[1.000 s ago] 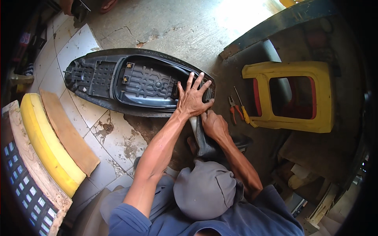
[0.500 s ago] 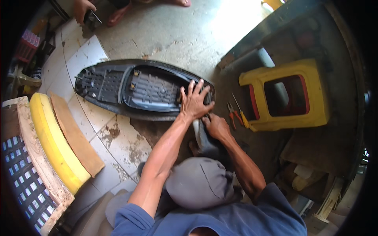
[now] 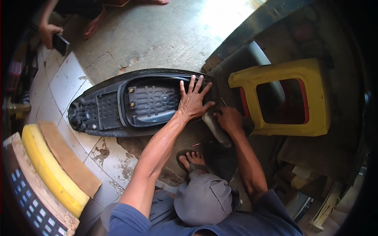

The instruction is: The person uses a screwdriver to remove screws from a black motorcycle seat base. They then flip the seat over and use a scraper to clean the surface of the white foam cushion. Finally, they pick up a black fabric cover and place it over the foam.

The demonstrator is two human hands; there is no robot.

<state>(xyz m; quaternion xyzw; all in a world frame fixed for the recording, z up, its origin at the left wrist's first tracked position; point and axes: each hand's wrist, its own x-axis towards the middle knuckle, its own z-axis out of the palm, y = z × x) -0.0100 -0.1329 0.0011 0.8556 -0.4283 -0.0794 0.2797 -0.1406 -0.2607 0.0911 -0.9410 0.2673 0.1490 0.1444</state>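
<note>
An upside-down black motorcycle seat (image 3: pixel 106 104) lies lengthwise on the floor, its ribbed plastic base facing up. My left hand (image 3: pixel 193 103) presses flat on its right end, fingers spread. Just to the right, my right hand (image 3: pixel 230 118) is closed on a loose black seat cover (image 3: pixel 215 130) with a greyish underside, which hangs toward me from that end. The fingertips of this hand are partly hidden. A thin metal shaft (image 3: pixel 223 102) shows beyond the right hand; the rest of it is covered.
A yellow plastic stool (image 3: pixel 289 129) lies on its side at right, near a dark panel. At left are a yellow foam strip (image 3: pixel 51 169), a brown strip (image 3: pixel 71 157) and a wood-framed black lattice (image 3: pixel 37 204). Another person's hand (image 3: pixel 49 34) holds a phone (image 3: pixel 61 44). My sandalled foot (image 3: pixel 193 158) is near.
My right hand has moved right with the cover, pulling it away from the seat's end. It now hides the pliers and screwdriver handle. My left hand stays on the seat; my foot has come into view.
</note>
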